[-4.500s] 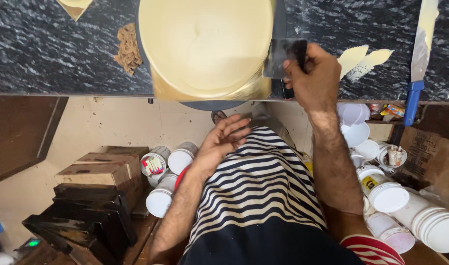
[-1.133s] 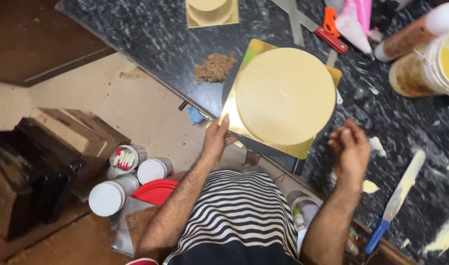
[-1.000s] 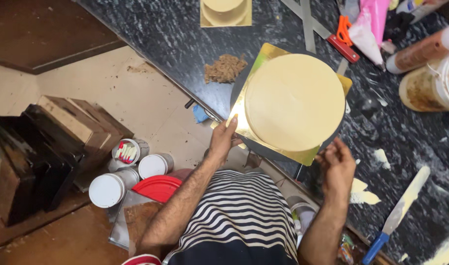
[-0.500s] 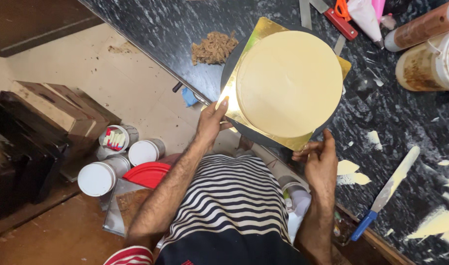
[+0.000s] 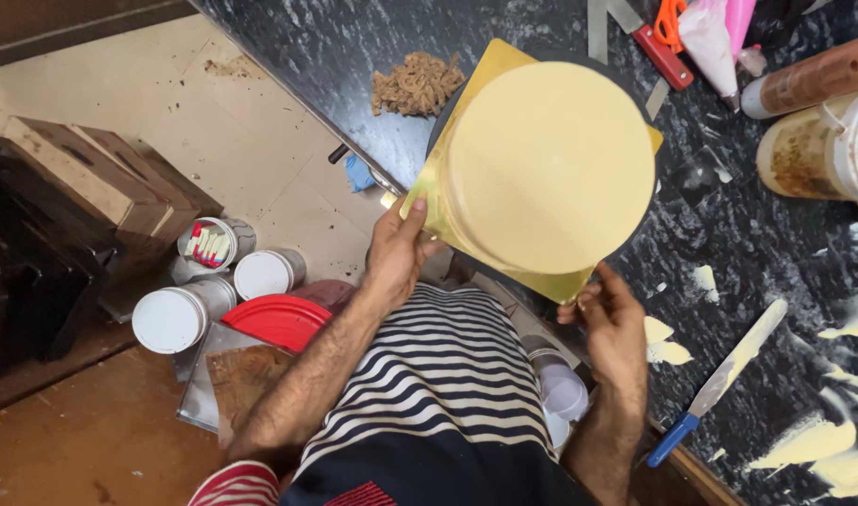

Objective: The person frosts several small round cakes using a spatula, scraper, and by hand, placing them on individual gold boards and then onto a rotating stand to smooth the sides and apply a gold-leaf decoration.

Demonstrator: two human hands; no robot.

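Dark marbled surface (image 5: 288, 47) fills the upper right of the head view, smeared with pale cream at its right end.

Cake (image 5: 549, 164): round, smooth, pale yellow, seated on a gold board (image 5: 438, 201) at the surface's near edge. A black disc, probably a turntable (image 5: 646, 211), shows past the board's rim.

Left hand (image 5: 396, 253): fingers spread flat against the board's left edge, thumb up along it, touching and not clamped.

Right hand (image 5: 611, 323): fingers curled and pinched on the board's near corner.

Step, as judged: shifting or turning the board by its edges. Doing it well means both hands stay on the gold board only, clear of the cake's side, since the coat looks soft and would mark. Pressure should stay even on both sides so the board slides flat rather than tipping over the edge.

Nearby: palette knife (image 5: 719, 379) with blue handle lies to the right, well apart; crumb pile (image 5: 417, 84) sits just beyond the board; piping bag (image 5: 715, 33) at the top. White tubs (image 5: 171, 319) and a red lid (image 5: 279, 319) rest on the floor below.
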